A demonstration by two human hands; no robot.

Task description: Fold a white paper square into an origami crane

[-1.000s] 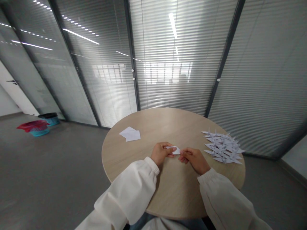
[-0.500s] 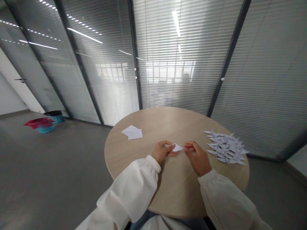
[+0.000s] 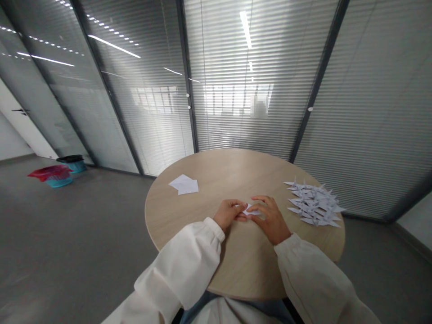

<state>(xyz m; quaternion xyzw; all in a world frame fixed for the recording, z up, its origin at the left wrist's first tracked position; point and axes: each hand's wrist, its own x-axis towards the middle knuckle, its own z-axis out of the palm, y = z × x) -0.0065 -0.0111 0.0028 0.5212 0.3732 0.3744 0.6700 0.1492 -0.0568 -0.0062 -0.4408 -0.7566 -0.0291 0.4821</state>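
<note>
Between my hands, just above the table, is a small folded piece of white paper [image 3: 249,209], partly covered by fingers. My left hand [image 3: 229,213] pinches its left side, thumb on top and fingers beneath. From the right, my right hand [image 3: 271,220] has its thumb and index finger on the paper's right part, while its other fingers are bent and spread above. To the right lies a dense cluster of folded white paper cranes [image 3: 315,204] with pointed tips. White paper sheets [image 3: 185,185], overlapping, lie flat at the left.
The round wooden table [image 3: 232,166] stands before a glass partition with blinds [image 3: 243,130]. On the floor at far left are a blue bin with a red liner [image 3: 56,175] and another with a black liner [image 3: 74,164].
My right hand has moved left from the paper's tip onto its right part, covering more of it. My left hand keeps its pinch. The whole view has shifted slightly.
</note>
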